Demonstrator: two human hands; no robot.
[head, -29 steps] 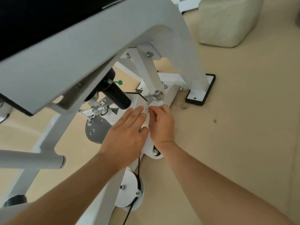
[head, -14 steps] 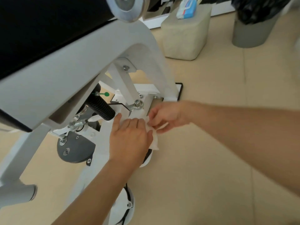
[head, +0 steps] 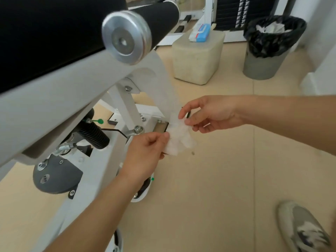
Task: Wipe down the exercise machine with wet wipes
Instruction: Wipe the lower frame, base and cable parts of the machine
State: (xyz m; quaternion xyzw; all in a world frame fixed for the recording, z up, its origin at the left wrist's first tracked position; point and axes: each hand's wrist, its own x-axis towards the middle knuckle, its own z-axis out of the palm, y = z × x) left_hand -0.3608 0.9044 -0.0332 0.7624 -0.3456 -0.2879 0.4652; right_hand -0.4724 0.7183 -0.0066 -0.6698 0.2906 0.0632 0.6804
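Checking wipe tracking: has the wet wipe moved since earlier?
Yes. The wet wipe went from under the frame bolt to its right, pinched between left hand and right hand.

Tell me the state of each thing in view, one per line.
Wipe, crumpled, held between both hands.
Left hand, grips the wipe's lower end.
Right hand, pinches its upper end.
Bin, open, black liner, white waste inside.
Wipe pack, lying on the pale block.

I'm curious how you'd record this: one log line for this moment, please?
left hand: pinches wet wipe | right hand: pinches wet wipe | exercise machine: behind wet wipe
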